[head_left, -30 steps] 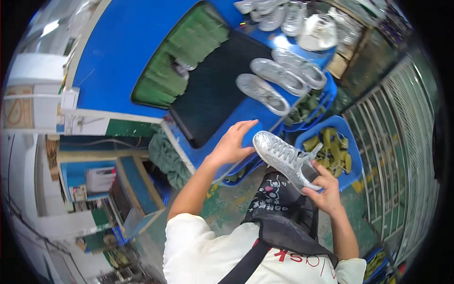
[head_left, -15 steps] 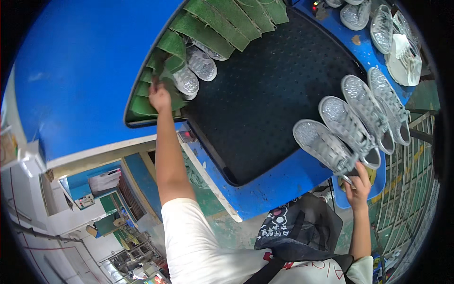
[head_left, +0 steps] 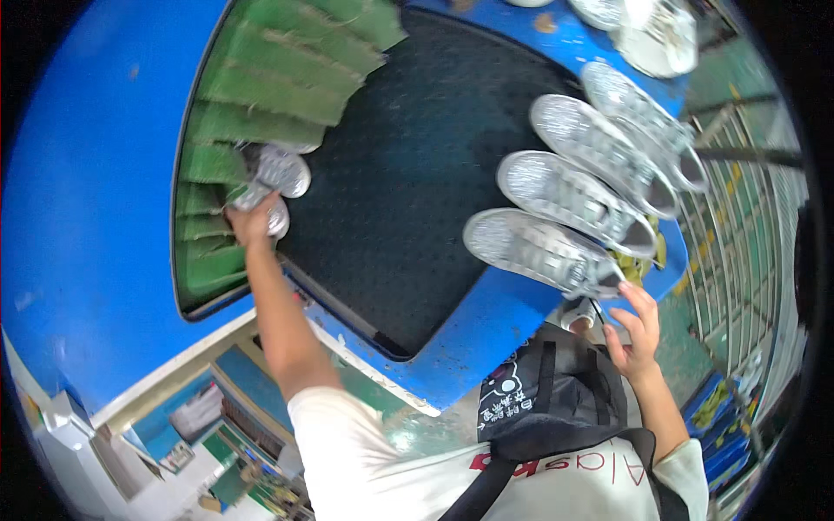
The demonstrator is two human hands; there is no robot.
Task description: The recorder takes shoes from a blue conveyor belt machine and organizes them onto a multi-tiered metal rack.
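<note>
Okay, left hand (head_left: 250,224) is on a silvery shoe (head_left: 280,219) by the green flaps (head_left: 287,82), can't tell if it's gripping. Right hand (head_left: 636,337), fingers loosely spread, is at the nearest shoe (head_left: 526,243) on the table (head_left: 508,306); I'd go light so it doesn't tip.

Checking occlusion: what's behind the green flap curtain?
Silvery sneakers stick out toe-first from the green flap curtain, left hand at one; heels and anything deeper are covered.
</note>
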